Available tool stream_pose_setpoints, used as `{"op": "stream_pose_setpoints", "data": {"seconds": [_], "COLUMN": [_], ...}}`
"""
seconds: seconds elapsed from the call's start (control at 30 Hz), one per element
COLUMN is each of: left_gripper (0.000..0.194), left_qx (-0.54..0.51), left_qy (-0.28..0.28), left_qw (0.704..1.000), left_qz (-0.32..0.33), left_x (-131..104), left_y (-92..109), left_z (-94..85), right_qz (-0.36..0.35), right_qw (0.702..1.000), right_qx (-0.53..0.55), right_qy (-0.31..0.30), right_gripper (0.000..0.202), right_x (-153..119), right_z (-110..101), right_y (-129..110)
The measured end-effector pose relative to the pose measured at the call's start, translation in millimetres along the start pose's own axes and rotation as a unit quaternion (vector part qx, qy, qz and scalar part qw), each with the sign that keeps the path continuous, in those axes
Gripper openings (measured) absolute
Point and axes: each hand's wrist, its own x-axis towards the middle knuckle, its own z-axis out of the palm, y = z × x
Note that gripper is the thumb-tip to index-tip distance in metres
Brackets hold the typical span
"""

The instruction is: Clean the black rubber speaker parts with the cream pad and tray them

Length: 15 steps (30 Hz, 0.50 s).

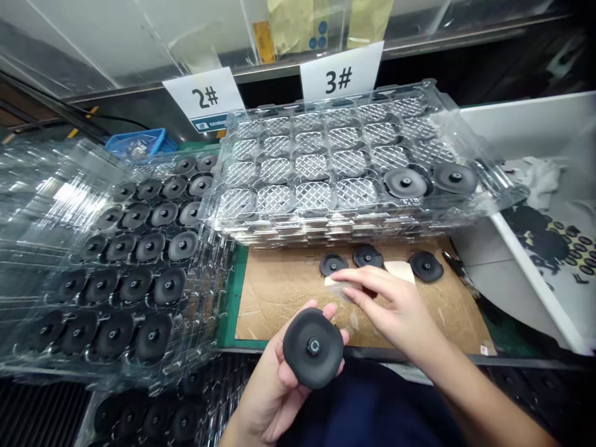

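In my left hand (279, 385) I hold a round black disc with a small metal stud (298, 360) at its centre, its face turned up toward me. My right hand (395, 304) pinches a small white cloth or pad (342, 287) between thumb and fingers, a little above the cardboard sheet (270, 279). Behind that hand lie a black disc (333, 264), a second disc (367, 255) and, farther right, a third disc (426, 266). Beside the fingers rests a pale folded piece (400, 270), partly covered by my right hand.
Behind the cardboard stands a stack of clear plastic trays (298, 217), with two discs in the top one. At left, another clear tray (193, 292) holds rows of black discs. A white bin (535, 292) with small black parts is on the right. A blue basket (162, 143) sits farther back.
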Motion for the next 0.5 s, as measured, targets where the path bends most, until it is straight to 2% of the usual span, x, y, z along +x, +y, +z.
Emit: {"op": "stream_pose_setpoints", "data": {"seconds": [0.07, 0.17, 0.27, 0.33, 0.4, 0.43, 0.47, 0.5], "left_gripper": [0.063, 0.062, 0.057, 0.055, 0.055, 0.055, 0.055, 0.053], "left_qx": [-0.025, -0.046, -0.06, -0.061, -0.058, -0.053, -0.045, -0.035], "left_qy": [-0.013, -0.026, -0.035, -0.035, -0.034, -0.031, -0.023, -0.012], "left_qw": [1.0, 0.999, 0.998, 0.998, 0.998, 0.998, 0.999, 0.999], "left_qz": [-0.007, -0.005, -0.002, -0.004, -0.003, 0.0, 0.006, 0.012], "left_x": [-4, -7, -6, -5, -4, -4, -4, -4], "left_y": [5, 8, 8, 7, 6, 4, 3, 1], "left_z": [-3.4, -11.2, -15.6, -15.7, -15.0, -14.8, -15.0, -15.6], "right_qz": [0.05, 0.042, 0.037, 0.045, 0.024, -0.015, -0.085, -0.157], "right_qw": [0.998, 0.995, 0.995, 0.996, 0.998, 0.997, 0.993, 0.985], "right_qx": [-0.027, -0.039, -0.046, -0.052, -0.06, -0.067, -0.073, -0.074], "right_qy": [-0.028, -0.077, -0.085, -0.055, -0.004, 0.019, 0.025, -0.004], "right_gripper": [0.021, 0.019, 0.019, 0.019, 0.025, 0.028, 0.031, 0.031], "right_x": [-14, -38, -44, -35, -21, -14, -7, -1], "right_z": [14, 40, 46, 34, 16, 8, 3, 0], "right_y": [26, 54, 57, 39, 8, -10, -27, -42]}}
